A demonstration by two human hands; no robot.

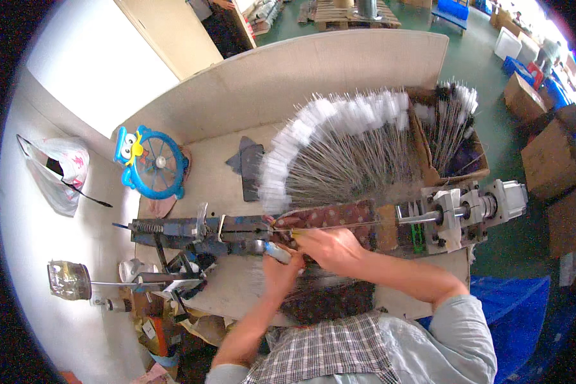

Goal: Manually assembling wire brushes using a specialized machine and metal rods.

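Thin wire is over the spotted cloth, running from my fingers off to the right. My right hand looks pinched around it near its left end. Left hand is curled just on the near side; can't tell if it's gripping anything.

> Nice, any tips for steadying it?

I'd keep the pinch light and the wire level with the metal spindle on the right, so it doesn't bow. Cloth flat, left hand low by the long bar. Mind the white-tipped wires fanned out on the far side; carton of more at far right.
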